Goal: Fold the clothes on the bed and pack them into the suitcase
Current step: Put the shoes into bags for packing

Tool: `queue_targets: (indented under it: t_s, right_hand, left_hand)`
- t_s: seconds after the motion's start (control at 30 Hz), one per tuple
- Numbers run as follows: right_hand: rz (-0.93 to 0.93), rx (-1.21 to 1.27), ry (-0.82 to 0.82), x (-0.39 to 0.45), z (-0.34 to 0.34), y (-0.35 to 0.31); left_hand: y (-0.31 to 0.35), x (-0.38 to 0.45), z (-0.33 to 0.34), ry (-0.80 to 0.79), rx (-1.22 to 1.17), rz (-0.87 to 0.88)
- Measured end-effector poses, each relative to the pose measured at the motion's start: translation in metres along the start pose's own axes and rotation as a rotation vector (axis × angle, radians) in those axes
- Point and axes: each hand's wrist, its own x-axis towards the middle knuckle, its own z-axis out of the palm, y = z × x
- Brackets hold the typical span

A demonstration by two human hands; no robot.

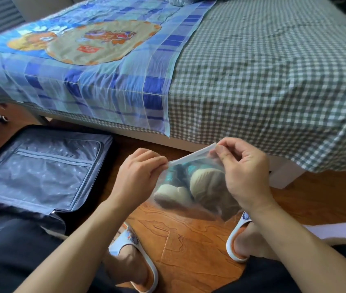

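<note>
No writing can be read anywhere. The blue checked blanket (96, 66) on the bed (263, 70) carries a cartoon print with a small red label-like patch and pale blue lettering near its upper left, but both are too blurred to make out. The slippers (135, 250) bear a small blue and orange pattern, not legible as any brand.

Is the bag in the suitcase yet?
No, both the left hand and right hand pinch the bag above the floor, beside the open suitcase.
</note>
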Motion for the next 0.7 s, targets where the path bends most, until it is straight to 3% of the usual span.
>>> queue_targets:
  t_s: [0.07, 0.17, 0.23, 0.4, 0.53, 0.7]
  right_hand:
    - [0.023, 0.029, 0.086, 0.012, -0.007, 0.005]
    - [0.096, 0.080, 0.225, 0.031, -0.018, 0.019]
    - [0.108, 0.063, 0.228, 0.037, -0.016, 0.024]
    - [0.130, 0.160, 0.124, 0.043, 0.003, 0.017]
    - [0.086, 0.140, -0.171, 0.037, 0.034, -0.003]
    - [0.103, 0.121, -0.241, 0.053, 0.068, -0.020]
  left_hand:
    - [-0.021, -0.011, -0.003, -0.023, 0.068, -0.025]
    - [-0.053, -0.038, -0.017, -0.044, 0.151, -0.210]
    - [-0.065, -0.052, -0.027, -0.076, 0.203, -0.267]
    - [-0.060, -0.068, -0.033, -0.184, 0.144, -0.292]
    - [-0.030, -0.065, -0.025, -0.277, -0.038, -0.408]
    - [-0.010, -0.057, -0.029, -0.344, 0.085, -0.400]
